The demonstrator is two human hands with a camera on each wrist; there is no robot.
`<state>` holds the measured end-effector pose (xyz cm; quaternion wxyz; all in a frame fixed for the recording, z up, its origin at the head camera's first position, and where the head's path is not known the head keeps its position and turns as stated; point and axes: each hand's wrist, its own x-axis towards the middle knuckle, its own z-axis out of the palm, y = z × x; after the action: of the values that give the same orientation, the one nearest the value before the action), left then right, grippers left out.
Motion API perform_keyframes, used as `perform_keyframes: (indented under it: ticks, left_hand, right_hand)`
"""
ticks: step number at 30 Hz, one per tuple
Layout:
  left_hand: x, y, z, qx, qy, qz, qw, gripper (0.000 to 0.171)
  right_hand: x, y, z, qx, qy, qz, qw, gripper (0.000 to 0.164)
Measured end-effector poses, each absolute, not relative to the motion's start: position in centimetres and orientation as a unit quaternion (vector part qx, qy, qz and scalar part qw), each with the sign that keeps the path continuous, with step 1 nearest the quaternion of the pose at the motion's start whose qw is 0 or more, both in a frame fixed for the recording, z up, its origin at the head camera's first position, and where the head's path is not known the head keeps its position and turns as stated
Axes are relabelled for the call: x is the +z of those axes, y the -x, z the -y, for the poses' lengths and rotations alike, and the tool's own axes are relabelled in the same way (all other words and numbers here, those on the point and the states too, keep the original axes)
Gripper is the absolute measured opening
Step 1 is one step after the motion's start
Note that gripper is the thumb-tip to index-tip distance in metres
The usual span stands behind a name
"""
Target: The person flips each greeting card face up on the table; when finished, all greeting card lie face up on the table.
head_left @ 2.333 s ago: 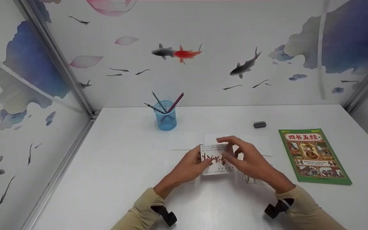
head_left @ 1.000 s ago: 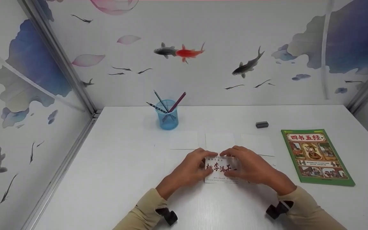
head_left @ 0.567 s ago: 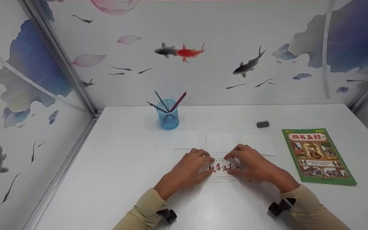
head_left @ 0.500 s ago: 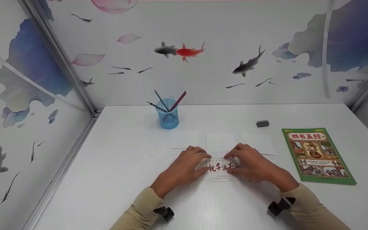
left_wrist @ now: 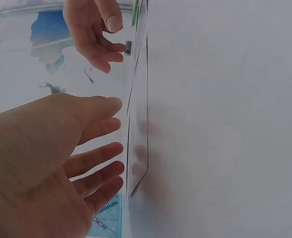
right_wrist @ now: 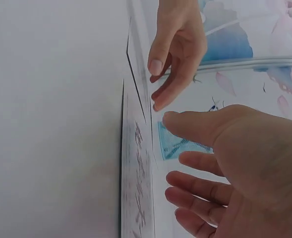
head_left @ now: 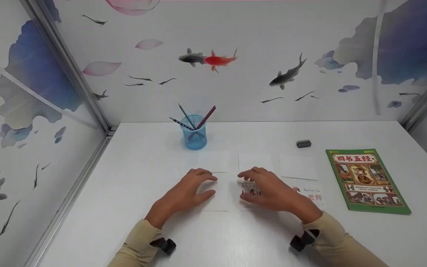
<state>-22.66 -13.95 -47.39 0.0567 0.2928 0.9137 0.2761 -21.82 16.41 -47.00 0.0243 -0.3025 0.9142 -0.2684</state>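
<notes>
In the head view my left hand (head_left: 184, 194) hovers with thumb and fingers spread, empty, beside and partly over a plain white card (head_left: 221, 196). My right hand (head_left: 271, 193) is likewise spread above a white card printed with dark red characters (head_left: 251, 191) and covers part of it. The card lies flat on the table. In the left wrist view, the left hand's fingers (left_wrist: 98, 163) are extended and clear of the cards. From the right wrist, the fingers (right_wrist: 190, 193) also appear loosely extended, near the printed card (right_wrist: 138, 173) but not gripping it.
Behind the hands lie white cards (head_left: 298, 167) in a row. Another printed card (head_left: 313, 196) sits partly under my right forearm. A green-edged book (head_left: 367, 181) lies at right. At the back stand a blue pencil cup (head_left: 194, 137) and a dark eraser-like block (head_left: 303, 144).
Both hands held the printed card, then set it flat on the table and let go. Since then the left hand has moved left to the plain card, and the right has shifted slightly left.
</notes>
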Motion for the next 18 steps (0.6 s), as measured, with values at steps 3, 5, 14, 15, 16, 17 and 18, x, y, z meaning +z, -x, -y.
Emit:
perform_keyframes:
  ticks: [3, 5, 14, 15, 16, 17, 18]
  left_hand:
    - [-47.0, 22.6, 15.2, 0.286, -0.291, -0.909, 0.090, 0.046]
    - [-46.6, 22.5, 16.0, 0.284, -0.287, -0.908, 0.113, 0.054]
    - [-45.8, 21.9, 17.3, 0.253, -0.273, -0.911, 0.177, 0.074]
    - [-45.8, 21.9, 17.2, 0.253, -0.275, -0.911, 0.176, 0.074]
    - [-45.8, 21.9, 17.2, 0.254, -0.278, -0.910, 0.175, 0.074]
    - [-45.8, 22.0, 17.1, 0.257, -0.280, -0.909, 0.174, 0.074]
    - [-45.8, 22.0, 17.1, 0.259, -0.283, -0.907, 0.173, 0.074]
  right_hand:
    - [-47.0, 21.9, -14.1, -0.264, 0.317, -0.910, 0.044, 0.057]
    - [-47.0, 21.9, -12.8, -0.257, 0.329, -0.907, 0.055, 0.060]
    - [-47.1, 22.0, -10.7, -0.234, 0.350, -0.904, 0.080, 0.070]
    - [-47.2, 22.0, -10.8, -0.235, 0.352, -0.902, 0.078, 0.070]
    - [-47.3, 22.1, -10.8, -0.236, 0.354, -0.902, 0.076, 0.069]
    - [-47.4, 22.1, -10.8, -0.239, 0.354, -0.901, 0.076, 0.068]
    - [-47.4, 22.2, -10.9, -0.242, 0.355, -0.900, 0.077, 0.067]
